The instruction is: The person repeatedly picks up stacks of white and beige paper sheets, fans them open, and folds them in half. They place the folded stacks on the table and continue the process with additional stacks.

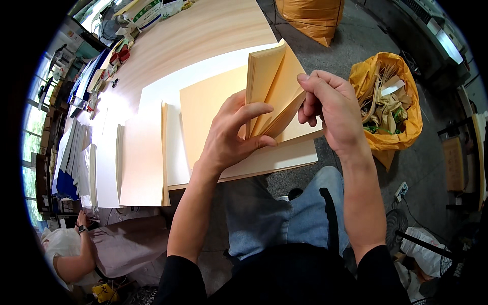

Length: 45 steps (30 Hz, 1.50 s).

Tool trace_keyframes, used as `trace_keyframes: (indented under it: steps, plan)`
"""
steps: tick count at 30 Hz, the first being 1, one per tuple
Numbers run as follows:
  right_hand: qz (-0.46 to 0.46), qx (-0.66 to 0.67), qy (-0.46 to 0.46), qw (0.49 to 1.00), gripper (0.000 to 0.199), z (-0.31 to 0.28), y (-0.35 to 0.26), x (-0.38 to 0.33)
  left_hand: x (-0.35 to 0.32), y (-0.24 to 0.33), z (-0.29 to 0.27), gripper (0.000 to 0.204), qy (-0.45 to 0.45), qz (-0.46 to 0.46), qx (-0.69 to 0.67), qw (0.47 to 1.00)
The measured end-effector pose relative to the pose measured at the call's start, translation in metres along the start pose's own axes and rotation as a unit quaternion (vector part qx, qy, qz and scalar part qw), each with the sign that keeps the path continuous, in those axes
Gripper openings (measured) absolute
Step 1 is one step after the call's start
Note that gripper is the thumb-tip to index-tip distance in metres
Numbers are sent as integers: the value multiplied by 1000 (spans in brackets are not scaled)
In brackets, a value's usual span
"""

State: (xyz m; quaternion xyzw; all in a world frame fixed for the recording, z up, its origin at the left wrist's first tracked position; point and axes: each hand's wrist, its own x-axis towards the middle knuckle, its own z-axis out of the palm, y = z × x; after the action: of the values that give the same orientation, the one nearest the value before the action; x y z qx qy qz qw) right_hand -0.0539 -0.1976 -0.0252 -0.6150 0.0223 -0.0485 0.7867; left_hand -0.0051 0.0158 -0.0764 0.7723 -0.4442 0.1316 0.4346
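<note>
A cream paper booklet (267,71) stands partly fanned open above the table's near right corner. My left hand (226,132) is wrapped round its left side, with thumb and fingers on the pages. At its right edge, my right hand (333,104) pinches the corner of the pages between thumb and curled fingers. Beneath the booklet lies a stack of cream sheets (206,99), resting on larger white sheets (158,99). My hands cover part of both layers.
Folded cream sheets (142,168) and white paper stacks (105,165) line the left side of the wooden table (203,30). An orange sack of paper scraps (414,114) stands right, another orange sack (310,20) beyond. A co-worker (76,254) sits lower left.
</note>
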Motion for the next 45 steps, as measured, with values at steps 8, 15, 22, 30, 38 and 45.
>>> trace_keyframes:
  steps: [8,15,22,30,38,45]
  plan:
    - [-22,-53,9,998,33,-1,0,-2,1,3,-3,48,-2,-47,-68,997]
    - [-43,-84,24,995,33,0,4,0,2,10,5,42,64,-25,-37,997]
    - [1,46,10,999,31,1,2,-1,2,5,1,46,-14,-21,-12,1000]
    - [-11,98,15,995,33,-3,13,-5,1,3,-2,47,2,-31,-50,998]
    - [-10,-62,39,997,34,-3,9,-3,0,3,-3,45,-42,-9,35,998]
    - [1,71,-7,997,27,-5,8,-1,1,6,3,52,-5,-20,7,1000]
